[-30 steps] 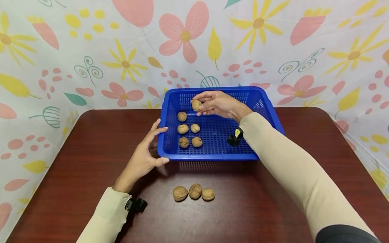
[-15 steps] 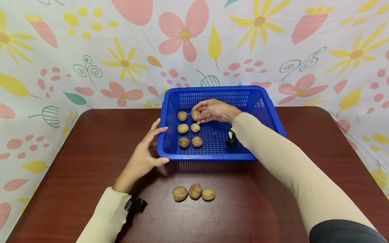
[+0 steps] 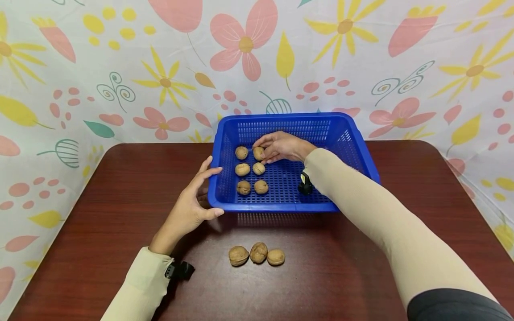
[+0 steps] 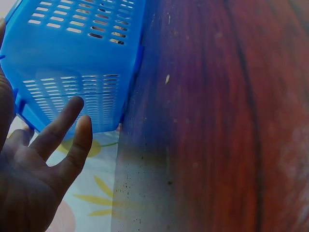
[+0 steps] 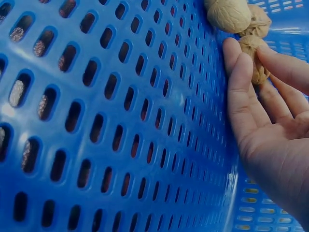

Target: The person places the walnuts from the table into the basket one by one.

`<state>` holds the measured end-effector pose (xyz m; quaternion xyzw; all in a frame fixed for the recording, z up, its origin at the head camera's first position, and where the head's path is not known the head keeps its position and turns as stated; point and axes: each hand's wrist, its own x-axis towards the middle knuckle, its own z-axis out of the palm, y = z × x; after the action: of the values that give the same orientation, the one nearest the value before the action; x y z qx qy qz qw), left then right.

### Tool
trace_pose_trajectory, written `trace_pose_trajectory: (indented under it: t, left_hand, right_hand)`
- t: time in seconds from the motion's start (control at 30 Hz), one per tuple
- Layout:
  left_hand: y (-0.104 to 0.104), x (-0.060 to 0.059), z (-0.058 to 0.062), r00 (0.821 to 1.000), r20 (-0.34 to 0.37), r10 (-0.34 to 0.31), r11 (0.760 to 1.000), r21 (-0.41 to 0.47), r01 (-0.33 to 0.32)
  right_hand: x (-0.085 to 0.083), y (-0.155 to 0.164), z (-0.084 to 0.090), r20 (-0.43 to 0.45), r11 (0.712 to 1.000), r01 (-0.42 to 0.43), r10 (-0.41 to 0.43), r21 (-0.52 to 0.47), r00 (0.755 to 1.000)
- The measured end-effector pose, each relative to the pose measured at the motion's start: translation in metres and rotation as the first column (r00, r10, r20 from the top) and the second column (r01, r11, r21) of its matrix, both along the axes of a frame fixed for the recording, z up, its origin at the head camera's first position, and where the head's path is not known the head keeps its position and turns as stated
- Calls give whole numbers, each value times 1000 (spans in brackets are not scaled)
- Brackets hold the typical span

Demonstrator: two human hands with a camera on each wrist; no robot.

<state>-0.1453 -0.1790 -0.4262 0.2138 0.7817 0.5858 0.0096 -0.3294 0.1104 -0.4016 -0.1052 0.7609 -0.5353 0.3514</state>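
A blue plastic basket (image 3: 281,207) stands on the table with several walnuts (image 3: 242,169) inside, set in two columns at its left. My right hand (image 3: 283,146) reaches into the basket and pinches a walnut (image 3: 259,153) low at the back of the second column. In the right wrist view the fingers and thumb lie around that walnut (image 5: 254,60), close to the basket floor. My left hand (image 3: 190,200) rests at the basket's left end, fingers spread and thumb by the front left corner. In the left wrist view two of its fingers (image 4: 77,150) extend loosely beside the basket's wall.
Three walnuts (image 3: 259,253) lie in a row on the dark wooden table (image 3: 321,267), in front of the basket. Behind the table hangs a flowered cloth (image 3: 245,93), close to the basket's back rim. The right forearm crosses over the basket's right front rim.
My right hand has lowered the walnut from above the back left of the basket to its floor, beside the back walnut. My left hand has stayed in place.
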Motion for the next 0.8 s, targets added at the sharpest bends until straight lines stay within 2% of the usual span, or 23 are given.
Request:
trace_pose_trajectory:
  t: [0.27, 0.47, 0.63, 0.8]
  left_hand:
    - [-1, 0, 0, 1000, -1, 3, 1000, -5, -3]
    - [0, 1, 0, 1000, -3, 3, 1000, 3, -3]
    - [1, 1, 0, 1000, 4, -2, 1000, 11, 2]
    - [1, 0, 1, 1000, -2, 2, 1000, 6, -2]
  right_hand:
    - [3, -2, 4, -37, 999, 0, 2, 46, 999]
    - [5, 4, 18, -80, 998, 16, -11, 65, 997]
    - [13, 20, 45, -115, 997, 14, -6, 70, 993]
    - [40, 41, 85, -199, 998, -28, 39, 60, 979]
